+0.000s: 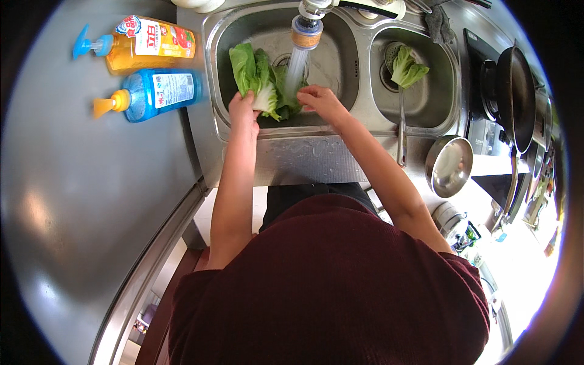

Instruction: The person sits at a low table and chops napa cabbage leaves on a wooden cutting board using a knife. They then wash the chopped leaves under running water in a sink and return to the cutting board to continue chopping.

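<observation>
My left hand (244, 112) grips green leaves with a pale stem end (262, 98), perhaps lettuce, inside the larger steel sink basin (335, 59). Water streams from the filter on the faucet (306, 34) onto darker leaves (285, 86) beside them. Just right of the stream is my right hand (321, 102), fingers bent at the edge of those darker leaves. Whether it pinches a leaf cannot be made out. Another leaf piece (408, 70) lies in the smaller basin (431, 107), over part of a slotted ladle (401, 123) whose handle crosses the front rim.
An orange detergent pump bottle (155, 45) and a blue one (159, 93) are on the steel counter (91, 182) at left. To the right are a metal bowl (449, 166) and a dark frying pan (515, 98) on the stove. A grey cloth (439, 25) hangs behind the smaller basin.
</observation>
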`<move>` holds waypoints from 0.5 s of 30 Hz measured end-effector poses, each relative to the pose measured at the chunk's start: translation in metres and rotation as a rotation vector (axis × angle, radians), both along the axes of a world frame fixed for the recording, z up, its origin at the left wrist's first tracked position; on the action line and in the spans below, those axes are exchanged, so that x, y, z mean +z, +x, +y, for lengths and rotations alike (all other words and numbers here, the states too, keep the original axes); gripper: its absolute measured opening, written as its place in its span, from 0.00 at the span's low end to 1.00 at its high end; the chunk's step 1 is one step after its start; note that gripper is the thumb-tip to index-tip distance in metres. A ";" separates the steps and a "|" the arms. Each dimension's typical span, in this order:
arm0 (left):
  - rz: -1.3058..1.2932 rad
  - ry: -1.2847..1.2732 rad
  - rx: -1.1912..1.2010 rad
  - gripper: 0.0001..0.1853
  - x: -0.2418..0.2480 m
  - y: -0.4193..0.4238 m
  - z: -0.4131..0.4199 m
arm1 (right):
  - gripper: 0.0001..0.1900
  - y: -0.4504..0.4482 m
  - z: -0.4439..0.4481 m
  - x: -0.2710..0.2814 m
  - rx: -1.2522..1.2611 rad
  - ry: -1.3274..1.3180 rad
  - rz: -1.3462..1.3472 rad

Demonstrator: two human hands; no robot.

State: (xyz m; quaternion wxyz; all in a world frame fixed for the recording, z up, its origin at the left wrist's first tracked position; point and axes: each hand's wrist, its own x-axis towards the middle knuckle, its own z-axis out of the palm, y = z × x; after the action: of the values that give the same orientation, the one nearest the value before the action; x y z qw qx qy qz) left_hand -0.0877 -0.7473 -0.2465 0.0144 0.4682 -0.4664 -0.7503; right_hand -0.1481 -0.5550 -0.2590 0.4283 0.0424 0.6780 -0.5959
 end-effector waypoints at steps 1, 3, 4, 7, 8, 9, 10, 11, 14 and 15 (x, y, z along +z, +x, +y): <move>0.046 0.098 0.044 0.13 0.002 0.003 0.005 | 0.22 -0.003 -0.006 0.012 -0.015 -0.036 -0.131; 0.221 0.250 0.091 0.14 0.000 0.005 0.017 | 0.26 -0.004 -0.017 0.018 -0.081 -0.160 -0.370; 0.294 0.305 0.089 0.15 0.001 0.006 0.025 | 0.28 -0.003 -0.022 0.015 -0.131 -0.249 -0.477; 0.420 0.386 0.066 0.16 0.007 0.006 0.045 | 0.23 -0.007 -0.026 0.017 -0.281 -0.369 -0.568; 0.433 0.390 0.058 0.16 0.009 0.006 0.049 | 0.21 -0.011 -0.026 0.014 -0.312 -0.370 -0.499; 0.448 0.392 0.052 0.15 0.011 0.005 0.051 | 0.19 -0.016 -0.025 0.009 -0.339 -0.371 -0.429; 0.459 0.388 0.021 0.15 0.008 0.006 0.052 | 0.15 -0.022 -0.024 0.005 -0.450 -0.444 -0.406; 0.459 0.380 0.036 0.15 0.004 0.006 0.053 | 0.15 -0.025 -0.019 0.002 -0.477 -0.439 -0.357; 0.458 0.441 0.106 0.14 -0.002 -0.002 0.054 | 0.15 -0.034 -0.014 0.008 -0.534 -0.438 -0.216; 0.453 0.518 0.149 0.14 0.002 -0.008 0.056 | 0.15 -0.034 -0.015 0.011 -0.539 -0.433 -0.197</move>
State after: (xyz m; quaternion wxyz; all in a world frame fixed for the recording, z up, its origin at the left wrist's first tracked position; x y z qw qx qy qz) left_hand -0.0959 -0.6917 -0.2446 0.0531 0.3108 -0.2103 -0.9254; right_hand -0.1816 -0.5697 -0.2483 0.3182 0.1851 0.4561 -0.8102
